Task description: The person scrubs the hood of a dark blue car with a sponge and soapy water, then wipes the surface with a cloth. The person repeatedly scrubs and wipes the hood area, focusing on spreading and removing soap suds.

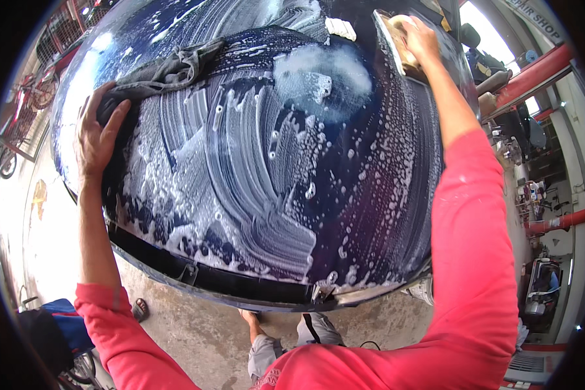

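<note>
Gripping a flat, tan rectangular block (398,51) with a pale border, the right hand (422,42) is closed over its upper side at the upper right of the frame, where the block lies on a wet, dark blue panel (335,172) near that panel's right edge. The left hand (96,140) sits at the panel's left edge, fingers bent and thumb apart, against the end of a crumpled grey cloth (169,73); whether it grips the cloth cannot be told. Between the hands runs a broad stretch of panel, streaked with white foam (240,169) in curved bands, with a cloudy patch at upper centre. A small white pad (341,28) lies just left of the block, apart from it, at the top of the frame. Toward the lower frame the panel's rounded near edge ends above a black strip (227,275), and concrete floor (380,335) shows between that edge and the person's red-clad torso. Beyond the right edge, a red beam (526,84) slants at the upper right; a dark blue bag (62,323) stands at lower left, outside the left sleeve.
</note>
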Available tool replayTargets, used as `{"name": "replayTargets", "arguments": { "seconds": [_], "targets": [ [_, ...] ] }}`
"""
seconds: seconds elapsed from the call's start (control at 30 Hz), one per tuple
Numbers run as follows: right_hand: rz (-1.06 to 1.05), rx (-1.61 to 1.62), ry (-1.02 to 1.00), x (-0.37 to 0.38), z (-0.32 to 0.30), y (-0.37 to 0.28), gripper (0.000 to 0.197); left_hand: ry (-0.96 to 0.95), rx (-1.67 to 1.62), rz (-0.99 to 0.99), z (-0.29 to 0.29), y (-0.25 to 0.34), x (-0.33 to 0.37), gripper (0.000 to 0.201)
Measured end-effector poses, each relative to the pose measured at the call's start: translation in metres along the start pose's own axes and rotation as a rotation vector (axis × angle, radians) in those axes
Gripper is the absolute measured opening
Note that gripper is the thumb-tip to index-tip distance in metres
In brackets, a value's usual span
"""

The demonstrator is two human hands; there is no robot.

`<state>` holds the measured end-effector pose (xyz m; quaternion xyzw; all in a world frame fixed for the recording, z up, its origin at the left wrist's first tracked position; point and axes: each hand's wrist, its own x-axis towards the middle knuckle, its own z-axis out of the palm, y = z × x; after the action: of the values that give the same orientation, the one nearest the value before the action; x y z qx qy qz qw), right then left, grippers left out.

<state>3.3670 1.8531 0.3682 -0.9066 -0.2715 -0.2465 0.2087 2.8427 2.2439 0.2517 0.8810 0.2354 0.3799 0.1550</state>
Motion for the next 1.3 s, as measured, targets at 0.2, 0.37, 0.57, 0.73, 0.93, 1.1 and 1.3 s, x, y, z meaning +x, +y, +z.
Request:
{"name": "replayTargets", "arguments": {
  "seconds": [0.2, 0.37, 0.57, 0.73, 0.93, 1.1, 1.3],
  "targets": [
    [-0.147, 0.457, -0.102, -0.229, -0.08, -0.039, 0.053, -0.002, 0.089, 0.042, -0.004, 0.008, 0.001, 0.053],
    [-0.357, 0.436, -0.216, -0.445, -0.164, -0.076, 0.058, 0.032, 0.132, 0.07, -0.008, 0.014, -0.001, 0.053],
    [-0.124, 0.364, -0.09, -0.171, -0.066, 0.023, 0.049, 0.024, -0.005, 0.043, -0.002, 0.004, 0.0, 0.05],
    [0.051, 0.013, 0.128, -0.019, -0.002, 0.051, 0.054, -0.016, 0.01, 0.036, -0.001, -0.003, 0.001, 0.049],
    [-0.118, 0.527, -0.102, -0.345, -0.139, 0.008, 0.055, -0.001, 0.081, 0.051, -0.003, 0.003, 0.002, 0.051],
    [-0.119, 0.416, -0.11, -0.461, -0.186, 0.012, 0.055, -0.014, 0.079, 0.036, -0.002, 0.002, 0.002, 0.053],
    [0.057, 0.337, 0.092, -0.142, -0.077, 0.141, 0.051, -0.005, 0.049, 0.064, 0.001, -0.014, 0.002, 0.052]
  ]
}}
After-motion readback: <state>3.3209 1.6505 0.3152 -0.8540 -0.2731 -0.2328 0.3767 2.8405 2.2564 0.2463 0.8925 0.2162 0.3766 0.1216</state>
